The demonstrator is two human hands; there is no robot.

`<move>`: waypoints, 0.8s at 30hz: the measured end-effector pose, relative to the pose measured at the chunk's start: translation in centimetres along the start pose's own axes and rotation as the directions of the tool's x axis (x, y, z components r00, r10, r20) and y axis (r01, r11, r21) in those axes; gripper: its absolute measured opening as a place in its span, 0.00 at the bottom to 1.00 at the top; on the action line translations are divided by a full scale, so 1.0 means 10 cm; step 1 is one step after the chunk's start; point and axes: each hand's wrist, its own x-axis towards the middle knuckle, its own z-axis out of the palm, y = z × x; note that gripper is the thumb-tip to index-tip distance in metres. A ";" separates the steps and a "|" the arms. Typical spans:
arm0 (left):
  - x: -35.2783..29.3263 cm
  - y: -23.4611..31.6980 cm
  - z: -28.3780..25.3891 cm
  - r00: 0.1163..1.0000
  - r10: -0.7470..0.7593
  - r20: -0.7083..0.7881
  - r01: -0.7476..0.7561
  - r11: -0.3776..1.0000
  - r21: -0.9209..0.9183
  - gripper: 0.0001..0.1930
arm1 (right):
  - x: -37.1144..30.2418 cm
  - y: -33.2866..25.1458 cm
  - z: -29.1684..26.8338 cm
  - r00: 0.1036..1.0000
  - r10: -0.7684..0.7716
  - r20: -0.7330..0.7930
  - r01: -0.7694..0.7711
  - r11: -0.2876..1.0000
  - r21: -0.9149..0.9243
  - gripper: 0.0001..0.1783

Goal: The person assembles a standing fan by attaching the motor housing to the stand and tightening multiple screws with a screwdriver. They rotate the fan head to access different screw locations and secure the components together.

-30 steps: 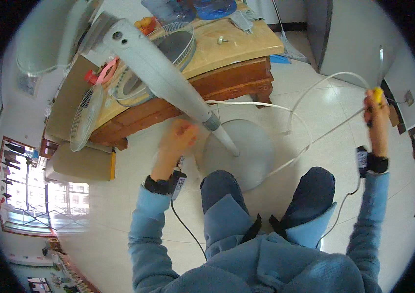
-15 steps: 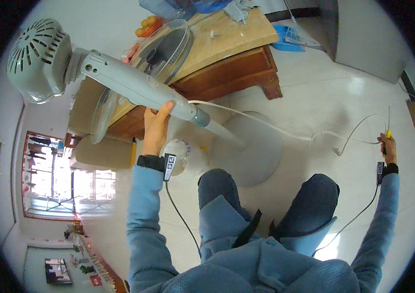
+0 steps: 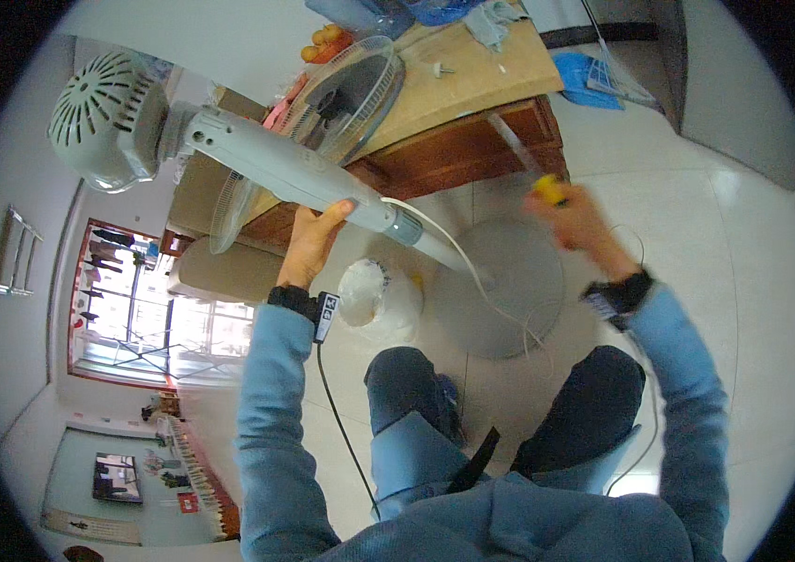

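Note:
A grey-green standing fan leans across the left side, its slotted motor housing at the upper left and no blades or guard on it. Its round base rests on the floor. My left hand is closed round the underside of the fan's neck, thumb on top. Out over the base, blurred by motion, my right hand grips a screwdriver by its yellow handle; the shaft points up and left toward the drawer front. A white power cord hangs from the neck.
On the wooden table lie a fan guard, a small white part and a cloth. A second clear guard leans at the table's near side. A white-lined bin stands beside the base; a blue dustpan lies beyond.
My right hand has swung in from the far right with the screwdriver, toward the table. The cord has dropped nearer the base. My left hand keeps its hold on the fan.

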 end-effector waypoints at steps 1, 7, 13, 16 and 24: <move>0.00 0.00 0.00 1.000 -0.010 -0.003 0.010 1.000 -0.019 0.28 | 0.10 -0.04 0.29 0.986 0.120 0.118 -0.137 0.979 0.148 0.17; 0.02 0.00 -0.01 0.998 0.038 -0.051 -0.031 0.992 0.120 0.26 | 0.25 -0.19 1.24 0.973 0.045 0.227 -0.129 0.921 0.368 0.13; 0.03 -0.10 -0.14 0.994 0.070 0.088 -0.080 0.990 0.114 0.29 | 0.47 -0.32 0.82 0.998 -0.065 -0.004 0.065 0.993 0.098 0.08; 0.14 -0.10 -0.16 0.946 0.226 0.233 -0.185 0.965 -0.186 0.37 | 0.51 -0.38 0.70 0.987 -0.144 0.070 0.137 0.986 0.089 0.07; 0.65 -0.24 -0.04 0.709 0.563 0.425 -0.278 0.776 -0.566 0.57 | 0.14 -0.78 0.79 0.996 0.071 -0.054 -0.075 0.994 -0.079 0.09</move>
